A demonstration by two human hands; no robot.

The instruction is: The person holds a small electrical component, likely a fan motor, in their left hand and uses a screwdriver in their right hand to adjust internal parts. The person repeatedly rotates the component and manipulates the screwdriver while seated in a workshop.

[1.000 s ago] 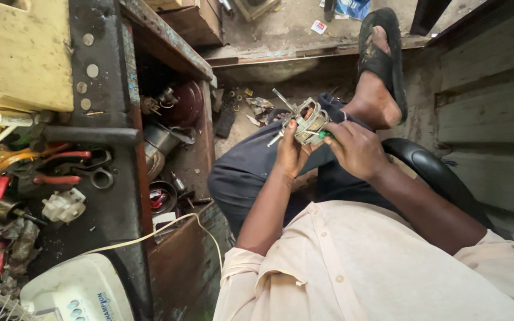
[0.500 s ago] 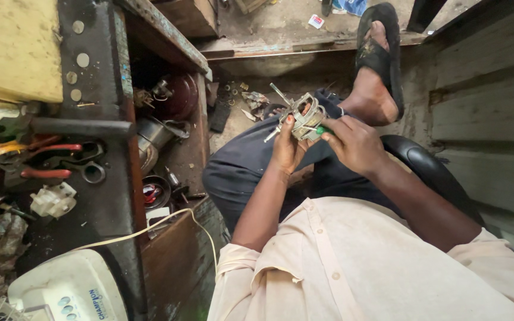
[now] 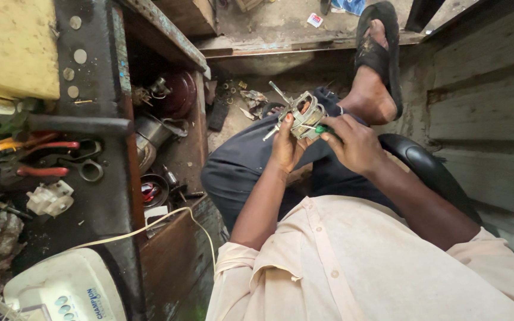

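Above the lap: a small metal motor part (image 3: 302,115) with a thin shaft was held over the dark trousers (image 3: 251,163).
Left hand (image 3: 287,142): cupped the motor part from below, fingers closed round its frame.
Right hand (image 3: 355,142): pinched a green-handled tool (image 3: 323,128) against the motor part's right side.
Left of the motor part: the table (image 3: 105,178) carried red-handled pliers (image 3: 49,157).

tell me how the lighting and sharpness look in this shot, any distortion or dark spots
Head view: soft daylight, no hard glare; the hands, left hand and right hand, and the metal motor part are fairly sharp; the shelf recess under the workbench is dim; wide-angle lens bends the edges, so the wooden wall slants.
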